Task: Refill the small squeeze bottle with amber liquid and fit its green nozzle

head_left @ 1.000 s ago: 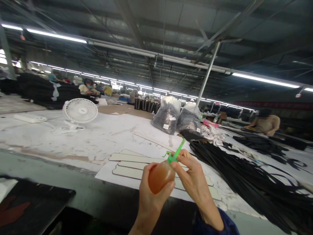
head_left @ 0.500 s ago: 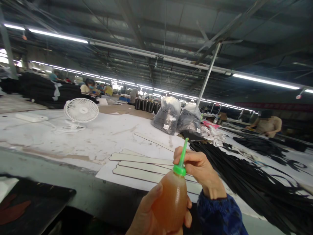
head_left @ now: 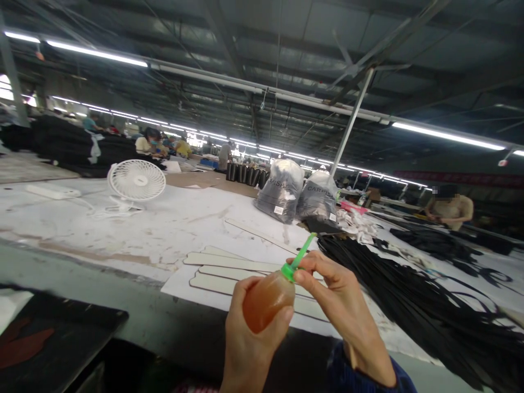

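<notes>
An amber-filled bottle is wrapped by my left hand, tilted with its top toward the upper right. Its green nozzle cap points up and right. The thumb and fingers of my right hand pinch the cap near its base. Behind the bottle, several pale strips with dark edges lie on white paper on the table. One thin strip lies farther back.
A white fan and a white power strip stand at the left. Two wrapped bags sit at the back centre. Long black strips spread over the right side. A person works at the far right.
The bottle has risen and tilted farther right, with its cap lower and slightly left. My left hand has come up and turned around it. My right fingers have shifted to the cap's base.
</notes>
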